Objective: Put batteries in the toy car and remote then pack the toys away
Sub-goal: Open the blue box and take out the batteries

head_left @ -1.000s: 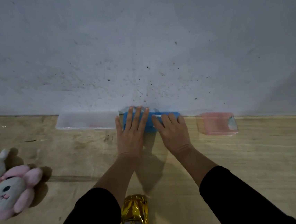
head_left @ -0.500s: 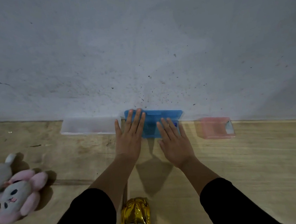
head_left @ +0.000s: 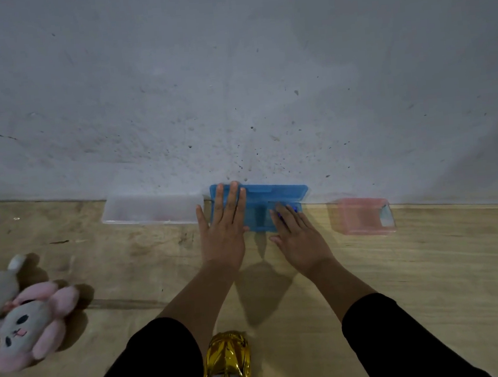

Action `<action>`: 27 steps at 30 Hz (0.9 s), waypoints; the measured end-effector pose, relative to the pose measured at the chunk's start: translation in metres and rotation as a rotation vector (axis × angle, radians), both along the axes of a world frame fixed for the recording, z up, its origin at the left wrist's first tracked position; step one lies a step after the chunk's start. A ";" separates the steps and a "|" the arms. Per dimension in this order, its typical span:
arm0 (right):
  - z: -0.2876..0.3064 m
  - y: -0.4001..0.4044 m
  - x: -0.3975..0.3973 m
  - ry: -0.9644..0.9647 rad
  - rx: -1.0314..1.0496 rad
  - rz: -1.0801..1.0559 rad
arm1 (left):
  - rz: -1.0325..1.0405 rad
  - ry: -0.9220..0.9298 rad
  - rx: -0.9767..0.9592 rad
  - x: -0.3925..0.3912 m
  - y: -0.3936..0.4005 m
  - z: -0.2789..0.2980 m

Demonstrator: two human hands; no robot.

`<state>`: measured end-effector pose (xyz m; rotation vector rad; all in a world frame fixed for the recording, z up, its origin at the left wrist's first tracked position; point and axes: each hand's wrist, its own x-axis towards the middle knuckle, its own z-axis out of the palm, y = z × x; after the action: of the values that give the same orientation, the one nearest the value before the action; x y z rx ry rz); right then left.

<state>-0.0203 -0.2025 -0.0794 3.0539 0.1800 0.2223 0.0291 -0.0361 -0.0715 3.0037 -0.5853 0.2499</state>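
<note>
1. Head view: left hand (head_left: 223,236) lies flat, fingers spread, on the blue case (head_left: 258,207); right hand (head_left: 299,238) rests flat too, its fingertips on the case's near edge.
2. No writing is legible anywhere.
3. The case, translucent and seemingly open, lies against the wall (head_left: 231,83).
4. The gold toy car (head_left: 227,369) sits between the forearms, well behind both hands.

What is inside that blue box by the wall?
The blue box looks open, its lid leaning on the wall. Both hands lie flat on it: left hand, right hand. They and the tinted plastic hide most of the inside, so the contents cannot be made out.
</note>
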 end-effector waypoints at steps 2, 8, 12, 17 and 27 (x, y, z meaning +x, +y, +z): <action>-0.002 -0.006 0.003 -0.040 -0.031 0.074 | 0.008 0.010 -0.019 -0.001 -0.001 0.000; -0.011 -0.010 0.010 -0.114 -0.074 0.140 | 0.004 0.108 0.005 -0.002 -0.003 0.004; -0.010 -0.009 0.021 -0.165 -0.050 0.170 | 0.006 0.082 0.015 0.000 0.000 0.003; -0.009 -0.012 0.030 -0.143 -0.073 0.227 | -0.006 0.077 -0.034 -0.001 -0.002 0.001; 0.001 -0.016 0.037 -0.176 0.011 0.362 | 0.009 0.118 -0.029 -0.001 -0.003 0.004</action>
<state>0.0171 -0.2186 -0.0789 2.9672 0.7210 0.5100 0.0277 -0.0390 -0.0675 2.9685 -0.5520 0.0800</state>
